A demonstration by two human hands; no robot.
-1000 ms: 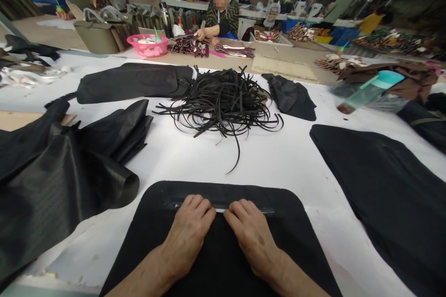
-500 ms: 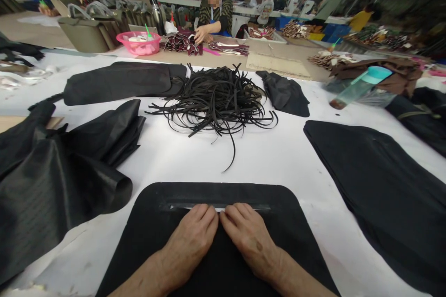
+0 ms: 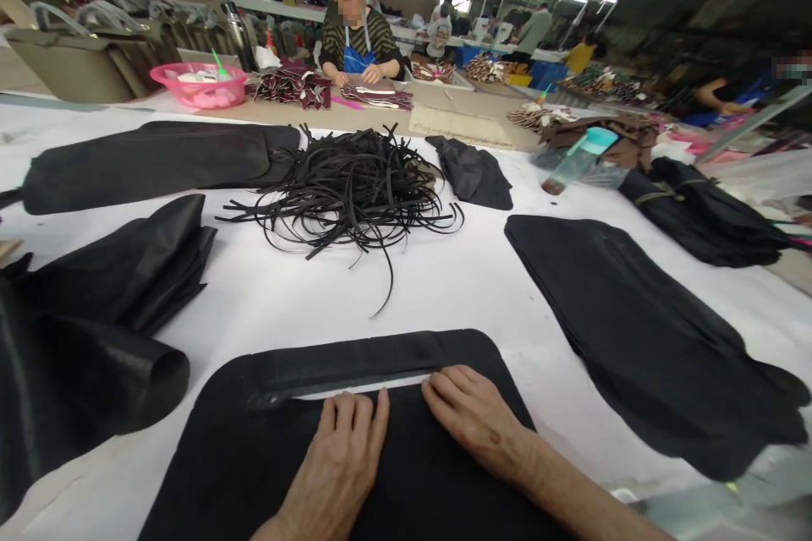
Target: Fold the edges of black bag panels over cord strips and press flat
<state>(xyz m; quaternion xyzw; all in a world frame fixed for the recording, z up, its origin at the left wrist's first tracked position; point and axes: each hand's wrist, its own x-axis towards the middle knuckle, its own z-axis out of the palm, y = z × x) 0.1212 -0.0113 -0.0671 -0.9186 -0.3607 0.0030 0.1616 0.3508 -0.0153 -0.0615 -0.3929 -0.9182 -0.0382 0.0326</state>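
A black rounded fabric panel (image 3: 254,439) lies on the white table right before me, with a long slit (image 3: 355,385) across its upper part. My left hand (image 3: 339,465) rests flat on the panel just below the slit, fingers stretched out. My right hand (image 3: 473,418) lies beside it to the right, fingers extended, fingertips at the slit's right end. Neither hand holds anything. A loose heap of thin black strips (image 3: 348,186) sits on the table beyond the panel.
Black lining pieces (image 3: 114,287) are bunched at the left, a stack of black panels (image 3: 634,313) lies at the right, another stack (image 3: 152,161) at the far left. A teal-capped bottle (image 3: 574,161) lies on its side. A person in a striped top (image 3: 359,42) works across the table.
The view has swung right. My hands, close together at the slit before, have spread apart; the right one slid towards the slit's right end and the left one drew back.
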